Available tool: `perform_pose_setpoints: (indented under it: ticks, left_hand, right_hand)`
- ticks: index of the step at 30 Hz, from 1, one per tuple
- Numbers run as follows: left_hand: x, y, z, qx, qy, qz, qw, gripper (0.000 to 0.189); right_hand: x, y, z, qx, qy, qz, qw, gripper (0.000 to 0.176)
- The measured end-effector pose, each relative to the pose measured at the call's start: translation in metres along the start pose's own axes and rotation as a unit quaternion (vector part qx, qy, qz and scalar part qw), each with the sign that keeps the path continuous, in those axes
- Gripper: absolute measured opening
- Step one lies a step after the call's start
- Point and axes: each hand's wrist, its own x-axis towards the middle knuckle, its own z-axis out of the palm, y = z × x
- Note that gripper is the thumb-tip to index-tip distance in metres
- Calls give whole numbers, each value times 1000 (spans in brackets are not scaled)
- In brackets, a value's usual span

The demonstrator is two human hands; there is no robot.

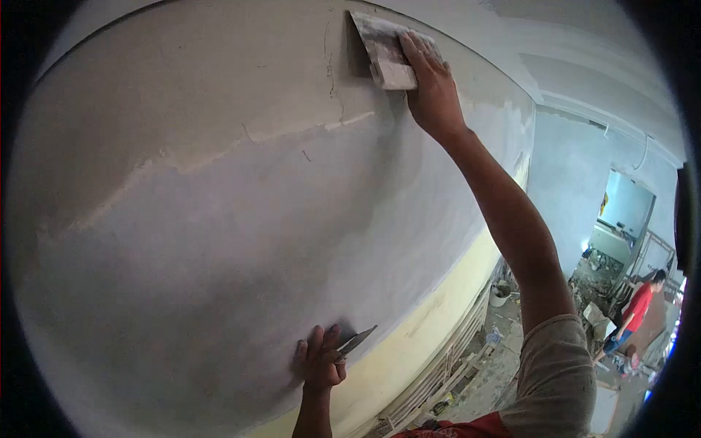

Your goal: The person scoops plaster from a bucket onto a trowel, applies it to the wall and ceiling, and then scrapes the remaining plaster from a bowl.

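Note:
High on the wall (241, 197), my right hand (436, 95) grips a wide, plaster-smeared plastering trowel (387, 51), its blade laid near the upper edge of the wall. My right arm is stretched up. Lower down, my left hand (320, 361) rests its fingertips on or close to the grey wall surface. A thin putty knife (358, 342) sticks out from between its thumb and fingers, its blade pointing right. A ragged border crosses the wall, with a browner coat above and a smoother grey coat below.
A cream strip (431, 299) runs along the wall's base above stacked wooden strips (453, 365). A bucket (499, 295) stands on the littered floor. Far right, a person in a red shirt (637, 306) bends near a doorway (626, 208). The ceiling (504, 44) lies just above the trowel.

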Motion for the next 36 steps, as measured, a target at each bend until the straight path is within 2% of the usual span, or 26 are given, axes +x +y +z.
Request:
perform_pose_setpoints:
  ticks: [7, 12, 13, 15, 19, 23, 25, 27, 28, 29, 30, 31, 33, 34, 35, 36]
  left_hand:
    - [-9, -3, 8, 3, -16, -1, 1000, 23]
    - [-8, -2, 7, 2, -18, -8, 1000, 25]
    - [-10, -1, 7, -16, -20, -22, 999, 25]
    - [-8, 0, 3, -15, -18, -17, 1000, 25]
    - [0, 2, -2, -39, 10, -17, 999, 23]
    - [6, 13, -10, -59, -5, -71, 996, 25]
    - [10, 23, -15, -138, 11, -131, 982, 27]
    - [7, 41, -22, -187, 51, -129, 973, 27]
    - [-3, 56, -21, -322, 35, -286, 902, 26]
    - [-7, 67, -20, -442, 20, -430, 787, 25]
    - [5, 73, -19, -440, 24, -432, 787, 25]
    - [13, 80, -20, -578, 49, -487, 653, 26]
    - [24, 90, -22, -780, 94, -536, 311, 36]
    - [24, 87, -22, -836, 56, -490, 241, 39]
    - [29, 89, -26, -834, 57, -493, 241, 39]
    - [36, 94, -34, -827, 20, -505, 245, 38]
  right_hand:
    - [25, 3, 7, -19, 34, -10, 999, 70]
    - [23, 6, -4, 34, -12, -30, 999, 69]
    - [15, 2, -5, 35, -13, -30, 999, 69]
    - [-6, -9, -7, -57, -43, 10, 997, 69]
    - [-64, -33, -12, -74, -100, 43, 991, 69]
    - [-129, -47, -18, -58, -141, 41, 987, 79]
    - [-156, -54, -33, -17, -174, 38, 984, 80]
    - [-186, -58, -56, 37, -184, 14, 982, 78]
    - [-198, -61, -68, 89, -188, -8, 978, 77]
    - [-210, -71, -85, 154, -211, 8, 965, 73]
    - [-218, -78, -100, 211, -241, 14, 947, 71]
    - [-227, -93, -120, 285, -254, 14, 924, 72]
    - [-240, -119, -152, 383, -292, -35, 876, 69]
    - [-249, -128, -166, 430, -335, -48, 837, 68]
    - [-249, -141, -183, 497, -383, -10, 778, 66]
    - [-260, -144, -187, 464, -404, -40, 787, 66]
